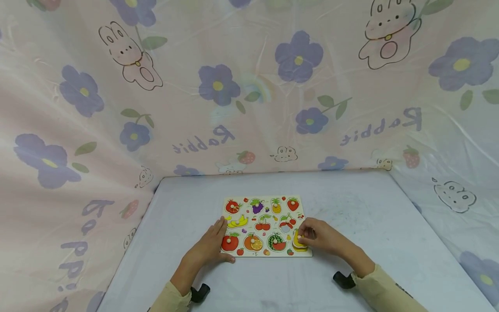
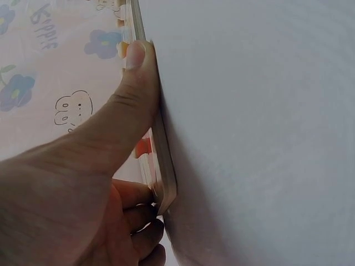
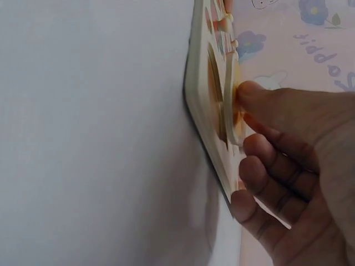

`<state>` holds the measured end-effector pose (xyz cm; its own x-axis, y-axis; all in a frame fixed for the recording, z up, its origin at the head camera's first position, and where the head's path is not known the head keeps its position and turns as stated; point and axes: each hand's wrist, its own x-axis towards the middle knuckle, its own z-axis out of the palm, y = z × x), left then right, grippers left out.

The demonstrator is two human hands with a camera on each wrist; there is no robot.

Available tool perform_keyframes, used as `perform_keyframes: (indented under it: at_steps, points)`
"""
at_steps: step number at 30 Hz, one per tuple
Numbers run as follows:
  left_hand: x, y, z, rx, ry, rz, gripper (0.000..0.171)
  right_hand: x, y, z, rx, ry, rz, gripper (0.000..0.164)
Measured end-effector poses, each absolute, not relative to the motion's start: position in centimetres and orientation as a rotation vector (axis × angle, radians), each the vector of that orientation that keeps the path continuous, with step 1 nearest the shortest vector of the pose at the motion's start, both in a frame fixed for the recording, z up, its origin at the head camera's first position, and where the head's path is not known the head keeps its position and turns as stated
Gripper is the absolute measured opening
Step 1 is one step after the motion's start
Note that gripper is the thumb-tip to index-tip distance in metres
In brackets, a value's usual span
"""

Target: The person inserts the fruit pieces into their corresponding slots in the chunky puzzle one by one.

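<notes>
A wooden fruit puzzle board with small knobs lies flat on the white table. My left hand rests at its front left corner, fingers laid along the left side and the thumb straight against the front edge. At the front right corner, my right hand pinches the knob of a yellow fruit puzzle piece between thumb and fingers. That piece is raised slightly off the board and tilted above its recess. Its exact kind of fruit is partly hidden by the fingers.
Other pieces sit in the board, among them a watermelon, an orange, an apple and bananas. Pale printed curtains hang behind and beside the table. Black wrist mounts show at both sleeves.
</notes>
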<state>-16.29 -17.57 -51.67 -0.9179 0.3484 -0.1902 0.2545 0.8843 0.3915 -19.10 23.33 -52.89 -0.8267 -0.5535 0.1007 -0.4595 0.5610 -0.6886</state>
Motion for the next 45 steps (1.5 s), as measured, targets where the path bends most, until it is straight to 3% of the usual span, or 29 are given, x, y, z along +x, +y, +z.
perform_keyframes:
  at_steps: [45]
  points:
    - [-16.4, -17.99, -51.82, 0.445, 2.787, 0.508, 0.127, -18.19, 22.92, -53.22, -0.861, 2.632, -1.113, 0.019]
